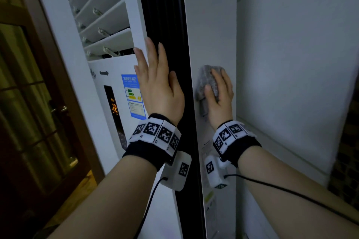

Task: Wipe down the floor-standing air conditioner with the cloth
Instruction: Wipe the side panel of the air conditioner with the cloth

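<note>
The white floor-standing air conditioner (211, 25) fills the middle of the view, with louvres at the top left, a black strip down its front corner and a lit orange display low on the front. My right hand (220, 97) presses a grey cloth (207, 81) flat against the unit's white side panel. My left hand (159, 85) lies flat, fingers spread, on the front corner across the black strip, holding nothing. Both wrists carry black bands with marker tags and wired white boxes.
A dark wooden door with glass panes (38, 103) stands close on the left. A white wall (295, 64) rises just right of the unit, leaving a narrow gap. A blue energy label (133, 95) is stuck on the front panel.
</note>
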Demonstrator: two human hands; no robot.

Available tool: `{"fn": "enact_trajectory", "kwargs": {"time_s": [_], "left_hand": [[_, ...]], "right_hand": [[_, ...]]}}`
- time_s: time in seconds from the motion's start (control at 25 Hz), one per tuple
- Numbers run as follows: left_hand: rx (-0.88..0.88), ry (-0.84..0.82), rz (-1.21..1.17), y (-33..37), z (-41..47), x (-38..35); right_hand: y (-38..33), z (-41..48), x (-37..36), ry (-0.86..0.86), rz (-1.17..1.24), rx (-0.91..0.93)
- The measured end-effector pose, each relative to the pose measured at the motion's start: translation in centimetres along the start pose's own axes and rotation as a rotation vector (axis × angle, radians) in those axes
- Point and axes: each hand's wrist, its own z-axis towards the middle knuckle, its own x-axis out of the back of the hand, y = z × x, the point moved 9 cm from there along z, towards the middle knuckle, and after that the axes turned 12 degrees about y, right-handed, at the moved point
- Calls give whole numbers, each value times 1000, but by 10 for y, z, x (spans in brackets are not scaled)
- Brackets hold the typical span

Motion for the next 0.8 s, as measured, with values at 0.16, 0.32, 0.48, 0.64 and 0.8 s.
{"fn": "enact_trajectory", "kwargs": {"time_s": [0.16, 0.32, 0.48, 0.64, 0.8], "left_hand": [[-26, 36, 145, 4, -1, -2], [-45, 50, 296, 5, -2, -5], [-109, 27, 419, 14, -6, -13], [-174, -9, 470, 27, -10, -29], [-161, -17, 502, 27, -12, -40]], "right_hand": [[4, -1, -2, -14, -28, 11], [11, 7, 1, 4, 30, -31], [14, 17, 5, 41, 8, -69], [19, 20, 6, -41, 38, -20], [31, 29, 9, -55, 24, -100]]}}
